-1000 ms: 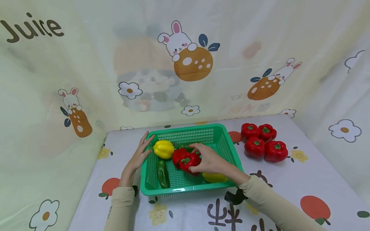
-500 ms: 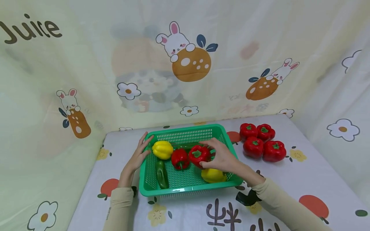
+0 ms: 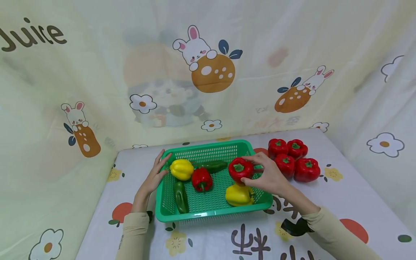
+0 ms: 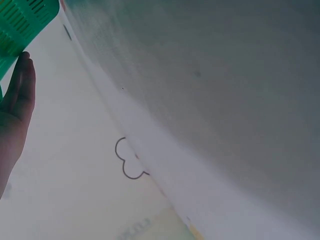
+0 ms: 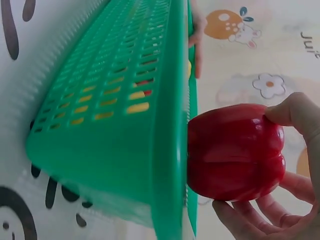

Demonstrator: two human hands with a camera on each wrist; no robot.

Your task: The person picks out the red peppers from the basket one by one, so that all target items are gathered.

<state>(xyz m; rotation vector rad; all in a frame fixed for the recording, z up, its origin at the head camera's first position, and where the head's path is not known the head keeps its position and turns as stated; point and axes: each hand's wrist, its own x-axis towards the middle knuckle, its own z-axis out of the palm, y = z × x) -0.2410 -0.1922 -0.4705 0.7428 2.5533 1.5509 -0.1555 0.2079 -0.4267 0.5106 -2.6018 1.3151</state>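
In the head view my right hand (image 3: 268,173) grips a red bell pepper (image 3: 240,169) between thumb and fingers, held up over the right part of a green basket (image 3: 208,213). The right wrist view shows the same pepper (image 5: 235,152) beside the basket's rim (image 5: 170,120). My left hand (image 3: 156,176), fingers straight, rests against the basket's left side. Inside the basket lie a second red bell pepper (image 3: 202,180), a yellow bell pepper (image 3: 181,169) at left, another yellow pepper (image 3: 238,195) at front right, and two dark green peppers, one at left (image 3: 181,197) and one at the back (image 3: 212,166).
Right of the basket, several red bell peppers (image 3: 307,169) stand grouped on the patterned tablecloth (image 3: 325,202). A printed cloth curtain (image 3: 162,65) hangs behind and at the sides of the table.
My right hand has lifted the red bell pepper off the middle of the basket and carried it right, uncovering the other red pepper and the back green one. My left hand stays at the basket.
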